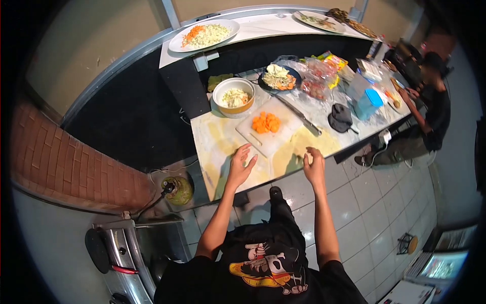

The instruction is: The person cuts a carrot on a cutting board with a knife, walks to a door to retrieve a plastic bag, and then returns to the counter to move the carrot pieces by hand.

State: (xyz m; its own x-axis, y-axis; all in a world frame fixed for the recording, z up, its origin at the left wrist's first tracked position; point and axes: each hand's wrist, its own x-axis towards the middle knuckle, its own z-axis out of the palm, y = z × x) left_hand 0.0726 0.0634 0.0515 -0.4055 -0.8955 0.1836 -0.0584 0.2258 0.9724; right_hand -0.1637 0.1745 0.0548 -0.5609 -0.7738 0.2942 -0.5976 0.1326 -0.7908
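My left hand (242, 164) hovers over the counter's front edge with its fingers apart, holding nothing, near the corner of the white cutting board (246, 133). My right hand (314, 163) is also empty and its fingers are spread, near the front edge to the right of the board. Sliced orange carrot (266, 122) is heaped on the board. A long knife (299, 114) lies on the board's right side, its handle pointing right. Behind the board stand a white and yellow bowl (234, 97) of shredded vegetables and a dark plate (280, 77) with more shredded food.
Right of the knife are a black pouch (340, 118), a blue-lidded container (368, 104) and plastic bags (316, 81). An oval platter (204, 36) of vegetables is on the raised shelf. Another person (436, 106) works at the counter's right end. A gas cylinder (178, 190) stands lower left.
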